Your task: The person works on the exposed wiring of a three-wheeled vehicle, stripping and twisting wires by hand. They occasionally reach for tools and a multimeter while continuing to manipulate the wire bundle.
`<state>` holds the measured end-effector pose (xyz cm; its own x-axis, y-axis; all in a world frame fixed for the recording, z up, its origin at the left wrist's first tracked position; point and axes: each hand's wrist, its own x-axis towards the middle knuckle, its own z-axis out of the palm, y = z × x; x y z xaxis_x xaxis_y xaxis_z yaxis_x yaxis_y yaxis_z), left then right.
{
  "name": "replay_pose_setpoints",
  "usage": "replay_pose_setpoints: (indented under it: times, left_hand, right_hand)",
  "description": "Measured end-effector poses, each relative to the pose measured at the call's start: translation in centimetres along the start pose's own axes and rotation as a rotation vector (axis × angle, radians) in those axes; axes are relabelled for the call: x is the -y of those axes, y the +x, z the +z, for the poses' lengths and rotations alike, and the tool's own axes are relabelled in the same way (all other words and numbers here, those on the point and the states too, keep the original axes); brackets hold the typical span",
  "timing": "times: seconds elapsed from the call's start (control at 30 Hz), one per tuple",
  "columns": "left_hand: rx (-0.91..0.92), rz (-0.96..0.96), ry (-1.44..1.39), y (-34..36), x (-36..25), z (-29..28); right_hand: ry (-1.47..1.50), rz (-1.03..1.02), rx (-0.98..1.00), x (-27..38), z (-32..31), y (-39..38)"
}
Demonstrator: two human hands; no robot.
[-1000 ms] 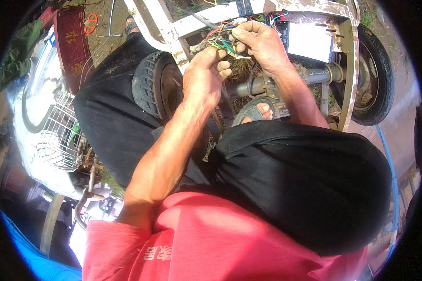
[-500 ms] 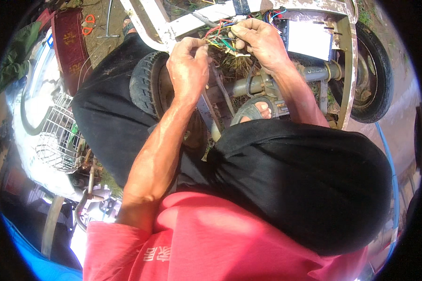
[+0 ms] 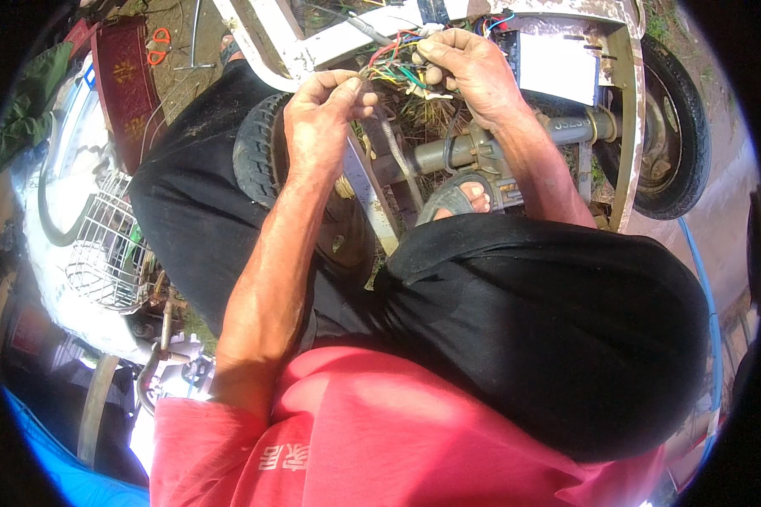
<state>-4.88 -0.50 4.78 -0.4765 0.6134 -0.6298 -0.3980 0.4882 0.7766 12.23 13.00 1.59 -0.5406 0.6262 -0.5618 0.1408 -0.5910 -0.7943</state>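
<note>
A bundle of thin coloured wires, red, yellow, green and blue among them, hangs beside a white metal frame. My left hand is closed at the bundle's left end, thumb and index finger pinched together on a wire. At the right end, my right hand pinches a wire between thumb and index finger, its other fingers curled. The exact wire tips are too small to make out. Just right of my right hand sits a dark box with a white top, more wires at its corner.
Below the wires runs a grey axle between a near tyre and a right tyre. My sandalled foot is under it. Orange-handled scissors, a dark red panel and a wire basket lie left.
My left hand has shifted a little left and down, away from the middle of the wires. My right hand stays almost in place.
</note>
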Motion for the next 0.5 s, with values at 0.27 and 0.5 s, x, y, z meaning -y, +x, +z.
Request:
replay_pose_setpoints:
  times: [0.27, 0.5]
  left_hand:
    - [-0.004, -0.011, -0.088, 0.23, -0.10, -0.21]
    - [0.001, -0.064, -0.111, 0.60, -0.30, -0.51]
  right_hand:
    - [0.013, 0.009, -0.012, 0.01, 0.11, -0.08]
    - [0.000, -0.001, -0.012, -0.07, -0.01, -0.04]
